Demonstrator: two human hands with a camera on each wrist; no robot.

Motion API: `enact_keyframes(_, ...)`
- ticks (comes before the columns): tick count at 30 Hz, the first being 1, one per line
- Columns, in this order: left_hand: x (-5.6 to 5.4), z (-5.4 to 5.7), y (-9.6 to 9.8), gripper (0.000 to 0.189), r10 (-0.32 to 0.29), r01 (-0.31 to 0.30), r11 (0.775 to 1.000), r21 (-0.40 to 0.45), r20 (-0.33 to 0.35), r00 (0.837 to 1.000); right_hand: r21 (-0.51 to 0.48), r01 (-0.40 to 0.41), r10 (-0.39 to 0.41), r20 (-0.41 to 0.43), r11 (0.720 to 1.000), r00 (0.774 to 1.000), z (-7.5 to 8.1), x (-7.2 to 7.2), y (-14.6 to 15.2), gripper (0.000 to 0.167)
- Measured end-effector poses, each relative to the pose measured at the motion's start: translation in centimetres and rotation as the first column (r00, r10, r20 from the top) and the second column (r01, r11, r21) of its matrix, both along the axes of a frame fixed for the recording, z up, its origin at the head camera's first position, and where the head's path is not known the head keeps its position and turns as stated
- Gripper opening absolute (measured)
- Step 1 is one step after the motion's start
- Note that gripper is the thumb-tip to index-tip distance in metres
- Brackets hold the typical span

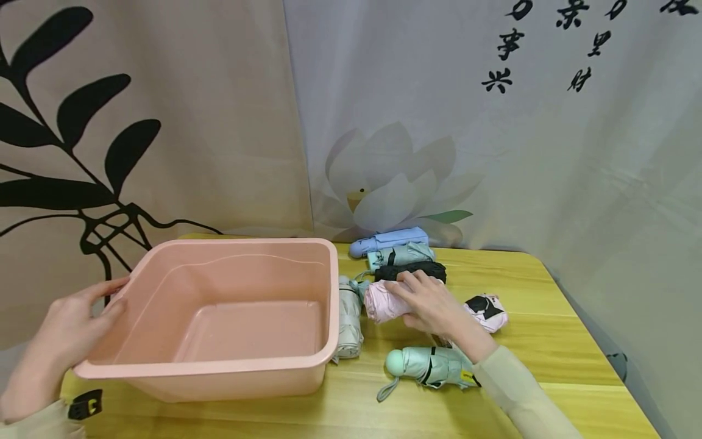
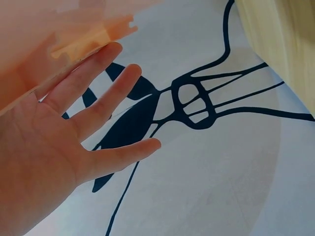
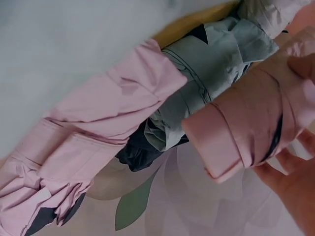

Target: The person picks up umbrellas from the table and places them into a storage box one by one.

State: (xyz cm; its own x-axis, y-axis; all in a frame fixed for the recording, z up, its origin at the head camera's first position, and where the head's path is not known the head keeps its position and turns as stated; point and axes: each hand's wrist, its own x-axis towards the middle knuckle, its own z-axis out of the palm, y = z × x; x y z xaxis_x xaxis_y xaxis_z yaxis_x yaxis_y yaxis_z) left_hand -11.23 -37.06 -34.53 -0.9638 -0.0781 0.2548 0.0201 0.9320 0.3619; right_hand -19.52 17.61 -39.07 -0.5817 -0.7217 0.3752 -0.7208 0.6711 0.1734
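My left hand [image 1: 77, 323] holds the left rim of a pink plastic basin [image 1: 236, 369], thumb inside the wall. In the left wrist view its other fingers [image 2: 101, 105] stretch out spread beside the basin's outer side. A folded pink umbrella [image 1: 384, 302] is in my right hand [image 1: 430, 305], just right of the basin. The right wrist view shows this umbrella [image 3: 241, 125] rolled up with a dark strap, fingers around it. Close by lies another pink umbrella [image 1: 489, 312] with a black pattern, partly behind the right forearm. A mint umbrella [image 1: 436, 366] lies in front of the right hand.
Behind the right hand lie folded black [image 1: 411, 270], grey-green [image 1: 403, 255] and blue [image 1: 390, 241] umbrellas. A grey umbrella [image 1: 349, 320] lies along the basin's right wall. The wooden table [image 1: 554, 341] ends at a printed curtain [image 1: 548, 183] behind.
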Motion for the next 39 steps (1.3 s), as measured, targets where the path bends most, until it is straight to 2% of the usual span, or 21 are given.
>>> enact_keyframes(7, -0.1, -0.3, -0.1, 0.047, -0.007, 0.007, 1.000, -0.005, -0.028, 1.000, -0.041, -0.056, 0.050, -0.120, 0.998, 0.991, 0.3, -0.3, 0.1, 0.071)
enact_keyframes(16, -0.1, -0.4, 0.1, 0.044, -0.015, 0.015, 1.000, 0.000, -0.063, 0.998, -0.126, -0.124, 0.086, -0.273, 0.984, 0.958, 1.1, -0.7, -0.2, 0.074)
enact_keyframes(27, -0.1, -0.3, 0.1, 0.045, -0.017, 0.017, 1.000, 0.007, -0.043, 0.999, -0.180, -0.158, 0.091, -0.336, 0.971, 0.938, 3.0, -1.6, -1.2, 0.069)
enact_keyframes(39, 0.1, -0.1, 0.2, 0.046, -0.012, 0.012, 1.000, 0.006, -0.031, 0.999, -0.203, -0.148, 0.065, -0.365, 0.968, 0.929, 6.0, -2.2, -3.4, 0.067)
